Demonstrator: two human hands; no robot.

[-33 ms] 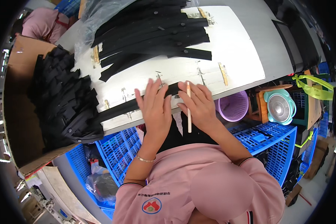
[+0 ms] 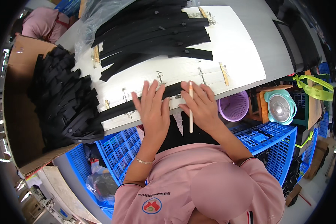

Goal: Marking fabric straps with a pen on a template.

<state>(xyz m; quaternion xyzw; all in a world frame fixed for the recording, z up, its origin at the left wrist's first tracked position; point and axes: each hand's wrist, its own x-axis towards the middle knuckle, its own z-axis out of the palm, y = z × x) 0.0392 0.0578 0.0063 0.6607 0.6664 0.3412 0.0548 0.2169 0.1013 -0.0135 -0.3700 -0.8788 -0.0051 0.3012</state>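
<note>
- We see the white board (image 2: 242, 48) brightly lit, almost washed out.
- Far left of the board, we catch small glare spots (image 2: 2, 160).
- Around it, we find edges bowing toward dark corners.
- Below it, we meet a smooth blurred oval (image 2: 222, 191).

The grey table (image 2: 267, 39) bears a white board (image 2: 240, 48) (black strips (image 2: 149, 39) across it).

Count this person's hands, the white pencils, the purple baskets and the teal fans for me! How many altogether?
Hands: 2 (left hand, right hand)
White pencil: 1
Purple basket: 1
Teal fan: 1
Total: 5
</note>
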